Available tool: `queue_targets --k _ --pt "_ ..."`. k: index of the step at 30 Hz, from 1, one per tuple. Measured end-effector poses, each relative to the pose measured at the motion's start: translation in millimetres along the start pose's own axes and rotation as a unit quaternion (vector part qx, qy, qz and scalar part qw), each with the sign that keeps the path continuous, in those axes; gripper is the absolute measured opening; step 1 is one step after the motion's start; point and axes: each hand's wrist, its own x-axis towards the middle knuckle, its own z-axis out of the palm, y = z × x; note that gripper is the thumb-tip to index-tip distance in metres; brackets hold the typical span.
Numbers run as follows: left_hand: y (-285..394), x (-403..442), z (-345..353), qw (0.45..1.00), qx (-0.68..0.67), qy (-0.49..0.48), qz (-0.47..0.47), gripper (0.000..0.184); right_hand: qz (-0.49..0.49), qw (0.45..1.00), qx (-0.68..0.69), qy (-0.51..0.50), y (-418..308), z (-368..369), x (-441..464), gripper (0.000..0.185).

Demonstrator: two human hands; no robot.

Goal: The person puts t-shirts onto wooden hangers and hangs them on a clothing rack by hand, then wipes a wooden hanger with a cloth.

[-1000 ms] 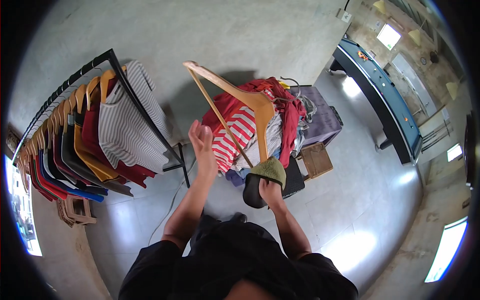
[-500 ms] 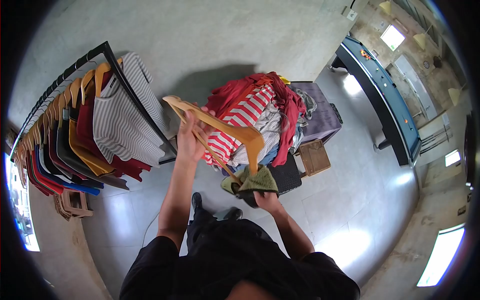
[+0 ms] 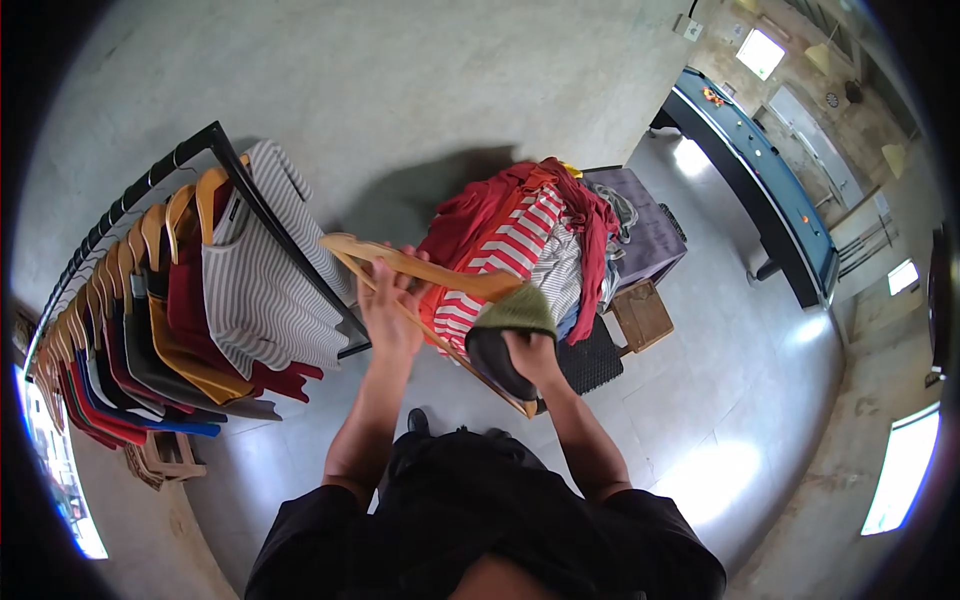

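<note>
A wooden clothes hanger is held up in front of me, its bar running down toward my body. My left hand grips it near the far end, fingers curled round the wood. Closed on a folded green cloth with a dark underside, my right hand presses it against the hanger's near arm. The cloth covers that end of the arm, while the tip of the bar shows below it.
To the left, a black rack carries several garments on wooden hangers, a grey striped shirt foremost. Beyond my hands, a heap of red and striped clothes lies by a purple-grey box. A pool table stands far right.
My right hand has moved up with the green cloth, from the lower end of the hanger onto its near arm. The hanger has tilted, and the left hand still holds it.
</note>
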Motion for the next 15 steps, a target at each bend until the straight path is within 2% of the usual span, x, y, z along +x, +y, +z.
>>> queue_targets --k 1,2,3,4,6,7,10,11,12,13,15 --pt "13 11 -2 1.000 0.001 0.014 0.016 0.034 -0.011 0.997 0.019 -0.069 -6 3 -2 0.032" --pt "25 22 -4 0.999 0.003 0.027 0.033 0.034 -0.109 0.985 -0.095 -0.098 -11 8 -5 0.032" --pt "38 32 -7 0.998 0.009 0.014 0.061 0.032 -0.117 0.981 -0.073 -0.137 -4 13 -10 0.032" --pt "47 41 -12 0.999 0.012 0.002 0.051 0.032 -0.124 0.975 -0.051 -0.176 0 20 -14 0.032" --pt "62 53 -20 0.999 0.019 -0.018 0.032 0.030 -0.014 0.982 0.081 -0.171 -4 35 -24 0.031" --pt "66 57 -21 0.999 0.029 -0.019 0.021 0.029 -0.027 0.979 0.073 -0.189 -10 37 -20 0.032" --pt "67 65 -27 0.999 0.002 -0.033 -0.033 0.029 0.094 0.976 0.148 -0.128 -39 49 -2 0.032" --pt "60 66 -33 0.995 -0.027 -0.074 -0.068 0.029 0.068 0.983 0.126 -0.116 -50 51 7 0.034" --pt "58 66 -32 0.993 -0.037 -0.090 -0.073 0.029 -0.148 0.962 -0.186 -0.136 -33 50 18 0.038" --pt "55 65 -32 0.990 -0.046 -0.105 -0.079 0.029 -0.058 0.987 -0.083 -0.127 -33 48 27 0.040" --pt "53 66 -33 0.986 -0.061 -0.128 -0.088 0.030 0.117 0.983 0.122 -0.073 -38 50 41 0.042"
